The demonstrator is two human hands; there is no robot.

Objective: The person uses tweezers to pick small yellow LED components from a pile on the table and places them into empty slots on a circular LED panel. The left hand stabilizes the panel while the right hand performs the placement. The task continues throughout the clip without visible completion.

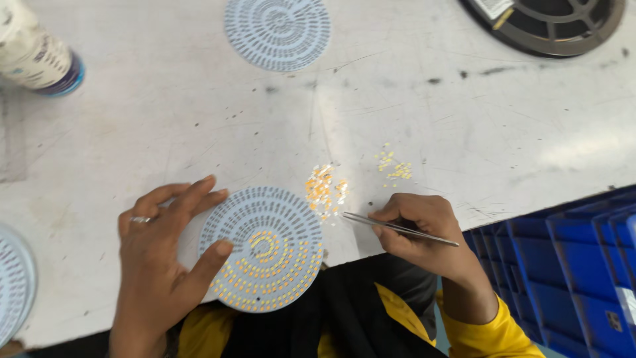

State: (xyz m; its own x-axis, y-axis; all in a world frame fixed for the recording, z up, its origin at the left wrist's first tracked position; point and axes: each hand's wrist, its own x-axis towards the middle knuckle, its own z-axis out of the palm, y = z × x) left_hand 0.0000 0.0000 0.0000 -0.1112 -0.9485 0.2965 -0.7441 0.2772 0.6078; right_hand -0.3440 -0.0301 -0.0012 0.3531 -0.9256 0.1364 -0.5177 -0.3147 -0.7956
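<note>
White and scuffed, the tabletop (464, 132) carries a round circuit disc (262, 248) at its near edge, partly overhanging toward the person's lap. The disc is thin and printed with rings of small pads; the inner and nearer rings are filled with tiny yellow chips, while the outer far rings are bare.

The left hand (159, 252) lies flat on the disc's left side, fingers spread and the thumb pressing on its face, a ring on one finger. Its grip is open, pinning the board down rather than closing around it.

The right hand (424, 232) pinches a pair of slim metal tweezers (397, 227) between thumb and fingers, the tips pointing left toward a loose heap of yellow chips (324, 189) just beyond the disc's right rim. Whether the tips hold a chip is too small to tell. A smaller scatter of chips (395, 167) lies further right.

The disc looks light, stiff and flat, so it likely slides easily and is best steadied at the rim or on bare areas, since placed chips could be knocked loose. The chips look tiny and easily flicked, best taken singly by their sides with the tweezer tips.

Another bare disc (277, 30) lies far off, a third (13, 282) at the left edge, a white bottle (36, 53) at far left, a dark reel (550, 23) at far right, and blue crates (570, 272) near right.
</note>
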